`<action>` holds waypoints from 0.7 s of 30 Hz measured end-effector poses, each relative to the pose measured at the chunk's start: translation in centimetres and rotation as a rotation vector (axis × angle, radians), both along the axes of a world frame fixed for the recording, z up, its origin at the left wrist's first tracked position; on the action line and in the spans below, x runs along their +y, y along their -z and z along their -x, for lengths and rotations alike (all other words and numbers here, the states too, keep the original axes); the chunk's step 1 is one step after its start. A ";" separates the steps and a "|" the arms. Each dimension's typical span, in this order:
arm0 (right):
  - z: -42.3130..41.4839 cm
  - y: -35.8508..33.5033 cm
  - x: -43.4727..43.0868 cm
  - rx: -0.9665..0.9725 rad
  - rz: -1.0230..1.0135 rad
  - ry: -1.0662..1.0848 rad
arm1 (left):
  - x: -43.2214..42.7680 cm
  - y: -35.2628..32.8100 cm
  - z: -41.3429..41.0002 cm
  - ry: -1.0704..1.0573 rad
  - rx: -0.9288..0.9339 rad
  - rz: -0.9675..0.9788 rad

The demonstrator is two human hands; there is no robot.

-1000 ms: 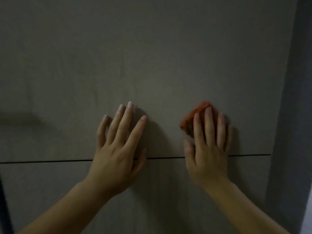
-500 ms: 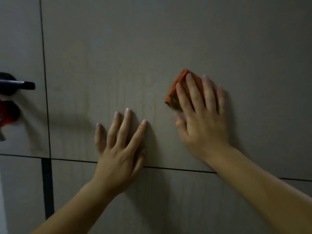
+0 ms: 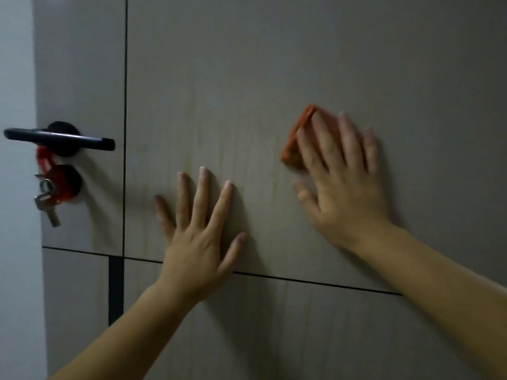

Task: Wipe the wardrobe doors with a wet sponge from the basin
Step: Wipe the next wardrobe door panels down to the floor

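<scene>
**Q:** What is the condition of the right hand?

**A:** The right hand (image 3: pixel 343 187) lies flat with its fingers straight and close together. It presses an orange sponge (image 3: pixel 293 145) against the wardrobe door (image 3: pixel 247 78). The sponge sits under the fingertips, and its left edge and upper corner stick out past the index finger. The thumb is spread out below the sponge and does not touch it. This hand is slightly blurred.

**Q:** And the left hand?

**A:** The left hand (image 3: pixel 197 242) rests palm-down on the same door panel with its fingers spread wide, and it holds nothing. It is below and to the left of the right hand, apart from it and from the sponge. The heel of its palm lies over a dark horizontal seam (image 3: pixel 315 282).

**Q:** What lies beyond the hands?

**A:** Left of the left hand, past a dark vertical seam (image 3: pixel 125 133), a black lever handle (image 3: pixel 59 138) is mounted on a narrow panel. A red strap (image 3: pixel 43 160) hangs beneath the handle, and keys (image 3: pixel 46 200) dangle at the strap's lower end.
</scene>
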State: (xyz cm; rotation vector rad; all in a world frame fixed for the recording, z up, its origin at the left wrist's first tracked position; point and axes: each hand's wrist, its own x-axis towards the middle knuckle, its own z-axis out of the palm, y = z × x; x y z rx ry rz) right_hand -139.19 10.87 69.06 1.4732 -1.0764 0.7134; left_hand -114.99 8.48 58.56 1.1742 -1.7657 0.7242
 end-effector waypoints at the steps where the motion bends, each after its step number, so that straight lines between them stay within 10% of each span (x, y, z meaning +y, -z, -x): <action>1: -0.2 1.8 -0.1 0.079 -0.029 0.001 | 0.0 0.0 0.0 0.006 0.002 0.006; 5: 0.4 6.5 0.3 0.402 -0.119 -0.025 | -0.1 0.0 -0.3 0.011 -0.009 0.023; 12: -3.3 -4.2 -0.7 -0.035 0.000 0.003 | 0.0 0.2 -1.2 0.057 0.017 0.047; 18: -4.7 3.3 -0.8 0.423 -0.131 -0.026 | -1.1 1.1 -4.8 0.017 0.133 0.052; 21: -5.9 -1.2 -1.9 0.315 -0.048 -0.052 | -1.4 1.2 -5.3 0.003 0.110 0.070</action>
